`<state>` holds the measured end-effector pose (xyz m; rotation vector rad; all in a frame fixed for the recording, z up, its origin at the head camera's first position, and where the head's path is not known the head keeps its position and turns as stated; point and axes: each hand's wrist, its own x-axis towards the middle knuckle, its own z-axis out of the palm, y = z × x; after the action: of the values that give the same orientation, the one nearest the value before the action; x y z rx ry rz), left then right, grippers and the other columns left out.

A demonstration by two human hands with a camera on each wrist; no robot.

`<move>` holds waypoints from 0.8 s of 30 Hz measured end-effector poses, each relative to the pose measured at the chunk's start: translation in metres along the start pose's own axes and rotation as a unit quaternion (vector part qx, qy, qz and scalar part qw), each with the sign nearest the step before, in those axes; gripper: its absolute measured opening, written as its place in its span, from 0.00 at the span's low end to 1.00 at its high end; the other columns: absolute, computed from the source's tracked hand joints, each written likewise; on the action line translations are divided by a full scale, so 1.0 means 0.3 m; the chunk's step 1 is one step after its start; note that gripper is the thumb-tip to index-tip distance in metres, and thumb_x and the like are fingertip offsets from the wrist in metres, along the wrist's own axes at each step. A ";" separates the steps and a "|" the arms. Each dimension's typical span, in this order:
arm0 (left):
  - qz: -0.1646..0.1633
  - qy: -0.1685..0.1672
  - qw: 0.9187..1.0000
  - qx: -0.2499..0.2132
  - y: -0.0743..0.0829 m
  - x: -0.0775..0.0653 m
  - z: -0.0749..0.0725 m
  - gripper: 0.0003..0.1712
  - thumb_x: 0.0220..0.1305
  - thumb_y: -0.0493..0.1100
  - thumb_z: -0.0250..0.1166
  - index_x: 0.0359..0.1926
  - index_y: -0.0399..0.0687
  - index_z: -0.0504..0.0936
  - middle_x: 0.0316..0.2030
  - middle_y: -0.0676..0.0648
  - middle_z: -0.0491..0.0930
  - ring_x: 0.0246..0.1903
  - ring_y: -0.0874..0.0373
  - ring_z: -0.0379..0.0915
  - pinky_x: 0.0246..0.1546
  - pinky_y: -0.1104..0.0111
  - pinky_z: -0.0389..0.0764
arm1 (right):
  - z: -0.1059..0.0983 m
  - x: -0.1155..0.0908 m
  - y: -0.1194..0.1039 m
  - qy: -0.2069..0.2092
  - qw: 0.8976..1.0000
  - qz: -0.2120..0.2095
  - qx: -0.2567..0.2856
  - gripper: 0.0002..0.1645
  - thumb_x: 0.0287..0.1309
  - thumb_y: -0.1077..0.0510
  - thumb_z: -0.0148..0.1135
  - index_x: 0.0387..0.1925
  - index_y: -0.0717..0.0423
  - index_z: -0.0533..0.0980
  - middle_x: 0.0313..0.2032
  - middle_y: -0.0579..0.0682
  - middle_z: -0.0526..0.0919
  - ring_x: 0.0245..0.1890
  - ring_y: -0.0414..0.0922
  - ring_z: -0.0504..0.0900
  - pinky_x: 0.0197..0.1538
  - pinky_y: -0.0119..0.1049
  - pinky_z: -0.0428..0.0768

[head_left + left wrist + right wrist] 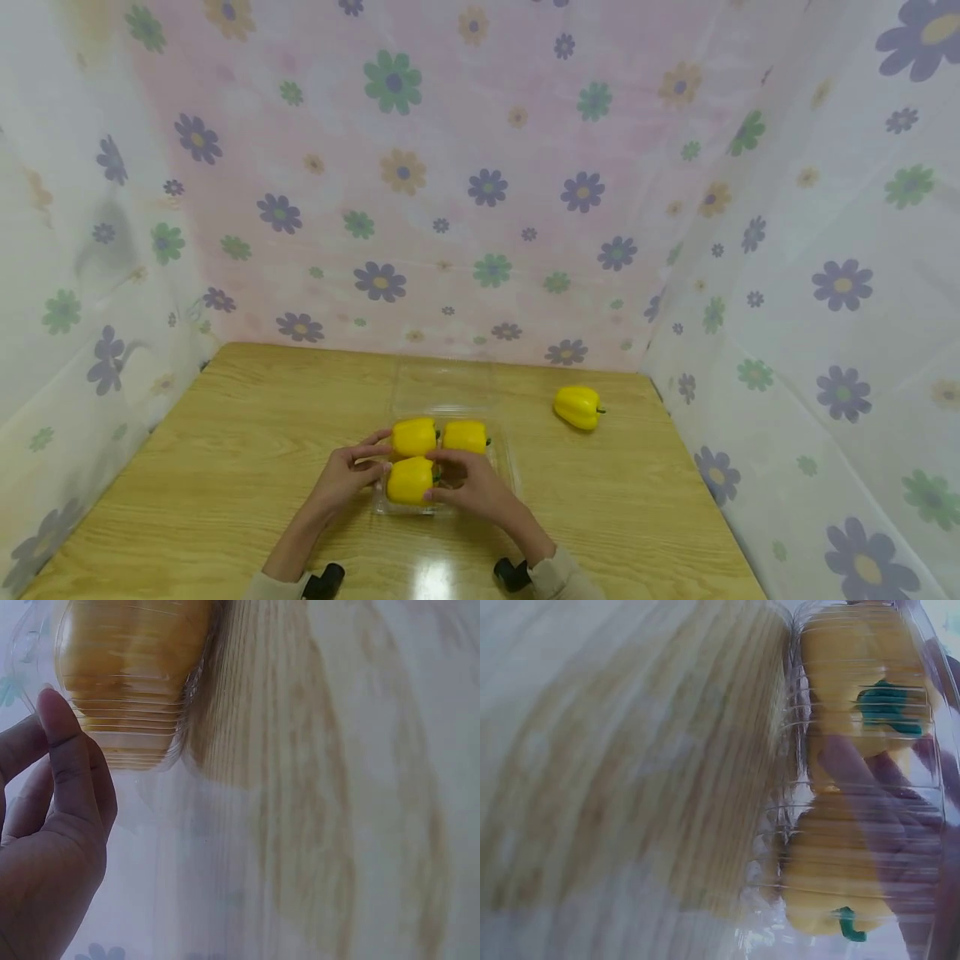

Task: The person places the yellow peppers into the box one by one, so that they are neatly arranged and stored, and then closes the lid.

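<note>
Centrally, 1 pepper (409, 482) sits between right hand (474, 490) gripping it and left hand (345, 477) pinching the box (135, 726).

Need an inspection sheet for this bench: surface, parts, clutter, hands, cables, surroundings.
Surface: wood-grain table, glare near its front edge.
Job's things: clear container, lid open toward the back; inside, back-left pepper, back-right pepper, front pepper, all yellow; loose pepper on the table to the right.
Clutter: nothing seen.
Grippers: left hand pinches the container's left rim; right hand holds the front pepper near its stem.
Cables: nothing seen.
Surroundings: flower-print sheeting behind and on both sides.
</note>
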<state>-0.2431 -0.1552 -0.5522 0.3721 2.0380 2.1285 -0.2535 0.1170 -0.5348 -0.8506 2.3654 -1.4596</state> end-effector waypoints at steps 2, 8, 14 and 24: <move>0.000 0.003 1.000 0.010 -0.001 -0.003 -0.001 0.22 0.69 0.34 0.66 0.58 0.22 0.78 0.75 0.30 0.56 0.44 0.60 0.84 0.37 0.73 0.84 | 0.004 -0.003 -0.005 0.000 1.000 0.007 0.002 0.32 0.61 0.50 0.73 0.65 0.49 0.76 0.62 0.52 0.81 0.55 0.49 0.84 0.53 0.38 0.85; 0.007 0.005 1.000 0.013 0.001 -0.005 0.002 0.22 0.69 0.35 0.67 0.58 0.22 0.78 0.75 0.29 0.58 0.45 0.59 0.84 0.35 0.72 0.85 | -0.002 -0.009 -0.025 -0.010 0.998 -0.005 -0.054 0.33 0.63 0.47 0.72 0.67 0.50 0.75 0.62 0.48 0.80 0.56 0.44 0.82 0.55 0.38 0.84; 0.006 0.008 1.000 0.010 -0.007 -0.001 0.005 0.23 0.68 0.34 0.67 0.58 0.22 0.78 0.75 0.30 0.58 0.42 0.62 0.83 0.31 0.72 0.83 | -0.021 -0.039 -0.059 -0.002 0.990 -0.017 -0.137 0.36 0.65 0.41 0.68 0.69 0.51 0.72 0.64 0.46 0.78 0.63 0.47 0.77 0.63 0.44 0.79; -0.013 0.016 1.000 0.006 -0.001 0.003 0.004 0.23 0.68 0.34 0.67 0.59 0.23 0.78 0.75 0.32 0.58 0.43 0.60 0.83 0.32 0.72 0.83 | -0.062 -0.098 -0.010 0.193 0.975 -0.084 -0.067 0.15 0.66 0.64 0.66 0.53 0.63 0.80 0.51 0.54 0.85 0.54 0.51 0.82 0.58 0.57 0.80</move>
<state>-0.2438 -0.1539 -0.5525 0.3139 2.0628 2.1222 -0.2376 0.1471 -0.5261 -0.8844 2.7587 -1.6778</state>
